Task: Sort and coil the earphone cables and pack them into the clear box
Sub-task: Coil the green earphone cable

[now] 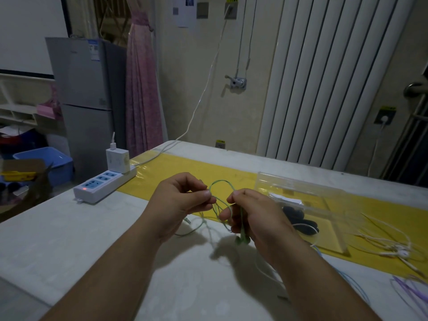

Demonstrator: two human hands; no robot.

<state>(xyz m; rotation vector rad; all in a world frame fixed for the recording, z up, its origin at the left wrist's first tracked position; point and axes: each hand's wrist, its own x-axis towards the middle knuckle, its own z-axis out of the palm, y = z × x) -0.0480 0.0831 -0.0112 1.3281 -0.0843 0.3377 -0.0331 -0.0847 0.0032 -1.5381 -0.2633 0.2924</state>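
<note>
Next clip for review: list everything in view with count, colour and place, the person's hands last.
table: one, whitish, foreground
yellow strip: one, yellow, across the table
green earphone cable: one, green, looped above the table, tail lying on it
clear box: one, transparent, on the yellow strip, right of the green cable
black bundle: one, black, inside the clear box
white earphones: one loose tangle, white, right of the box
purple cable: one, purple, table's near right corner
power strip: one, white, table's left edge, charger plugged in
fridge: one, grey, back left
left hand: one, pinches the green cable
right hand: one, pinches the cable, earbuds hanging below it
</note>
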